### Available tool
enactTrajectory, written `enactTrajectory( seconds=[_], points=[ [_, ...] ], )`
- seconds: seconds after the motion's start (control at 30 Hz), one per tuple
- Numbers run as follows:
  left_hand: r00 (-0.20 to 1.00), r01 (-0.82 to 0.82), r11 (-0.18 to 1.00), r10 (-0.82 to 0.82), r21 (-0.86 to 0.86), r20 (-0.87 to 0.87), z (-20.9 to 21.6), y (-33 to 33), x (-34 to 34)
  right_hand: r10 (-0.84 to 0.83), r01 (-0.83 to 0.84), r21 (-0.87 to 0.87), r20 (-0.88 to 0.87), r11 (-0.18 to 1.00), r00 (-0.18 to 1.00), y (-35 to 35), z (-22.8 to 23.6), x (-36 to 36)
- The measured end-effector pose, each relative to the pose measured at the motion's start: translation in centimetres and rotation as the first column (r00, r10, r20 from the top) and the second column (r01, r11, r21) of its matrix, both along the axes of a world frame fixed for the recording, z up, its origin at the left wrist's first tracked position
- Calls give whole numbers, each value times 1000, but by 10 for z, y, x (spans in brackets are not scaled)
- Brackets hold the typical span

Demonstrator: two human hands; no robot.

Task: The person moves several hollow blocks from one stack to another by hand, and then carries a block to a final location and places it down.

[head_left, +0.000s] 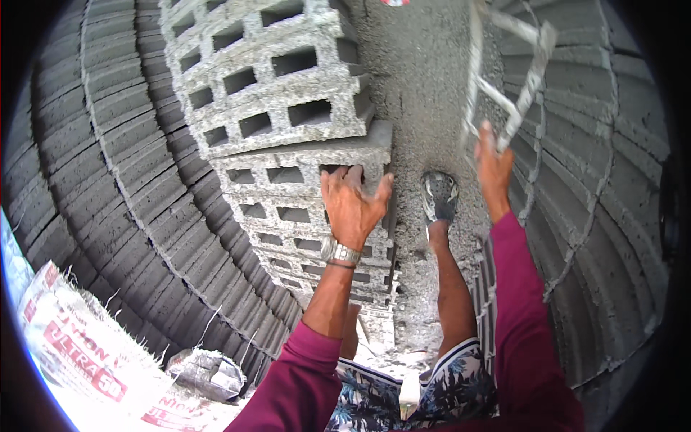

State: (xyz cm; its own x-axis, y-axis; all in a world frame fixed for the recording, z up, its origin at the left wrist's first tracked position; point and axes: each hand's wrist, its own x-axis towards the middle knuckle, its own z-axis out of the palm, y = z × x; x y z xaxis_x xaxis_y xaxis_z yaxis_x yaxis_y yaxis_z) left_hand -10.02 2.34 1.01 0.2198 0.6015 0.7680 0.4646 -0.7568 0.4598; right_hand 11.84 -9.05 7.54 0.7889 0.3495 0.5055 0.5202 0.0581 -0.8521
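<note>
My left hand [353,209], a metal watch [340,250] on its wrist, is over the front of a stack of grey hollow concrete blocks [291,155]. Its fingers are apart, with the tips at a cavity of an upper block and the thumb out toward the block's right edge. Whether the fingertips press on the block I cannot tell. Out to the right, my right hand [494,169] is closed around the near end of a pale metal frame [515,108] with crossbars. The frame is raised and blurred, and hides part of the ground behind it.
Long rows of stacked grey blocks [137,137] run along the left, and more stacked rows [583,158] curve along the right. Between them lies a gritty strip of ground [410,86], where my shoe [440,196] stands. Torn printed sacks [86,353] lie at lower left.
</note>
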Motion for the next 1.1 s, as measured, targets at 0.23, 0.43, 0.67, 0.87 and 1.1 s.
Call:
enactTrajectory(
  seconds=[0.23, 0.43, 0.67, 0.87, 1.1],
  points=[
    [970, 219, 873, -146, -435, 194, -49, -28, -56, -288, 298, -243, 78, 923, 955, -79, -84, 22],
    [975, 119, 748, 37, -652, 221, -174, -13, -139, -229, 300, -217, 300, 929, 926, -29, -47, -37],
    [960, 17, 705, 188, -709, 210, -206, 36, -142, -217, 250, 104, 850, 963, 480, 46, 86, -27],
    [945, 99, 700, 156, -708, 287, -212, 107, -136, 134, -37, -226, 429, 973, 893, 39, -41, 9],
    [952, 136, 743, 85, -655, 294, -181, 154, -115, 84, -39, -688, 32, 725, 996, 50, -166, 77]
  ],
)
